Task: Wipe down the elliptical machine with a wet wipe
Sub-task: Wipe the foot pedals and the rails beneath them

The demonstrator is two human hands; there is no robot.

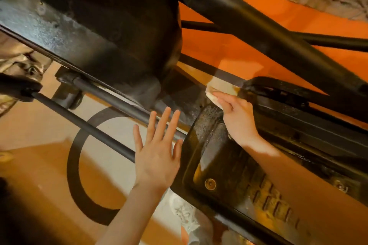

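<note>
The black metal-and-plastic elliptical machine (123, 32) fills the view, its dusty, scuffed housing upper left and dark tubes crossing diagonally. A ribbed black foot pedal (225, 165) lies lower right. The small folded pale wet wipe (214, 99) is pressed against the frame just above the pedal's front end.

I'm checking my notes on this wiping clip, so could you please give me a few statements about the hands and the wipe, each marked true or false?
1. The right hand holds the wet wipe. True.
2. The left hand grips a black bar. False: its fingers are spread straight and grip nothing.
3. The wipe lies on the orange floor. False: it is against the machine beside the foot pedal.
4. Both forearms are bare. True.
</note>
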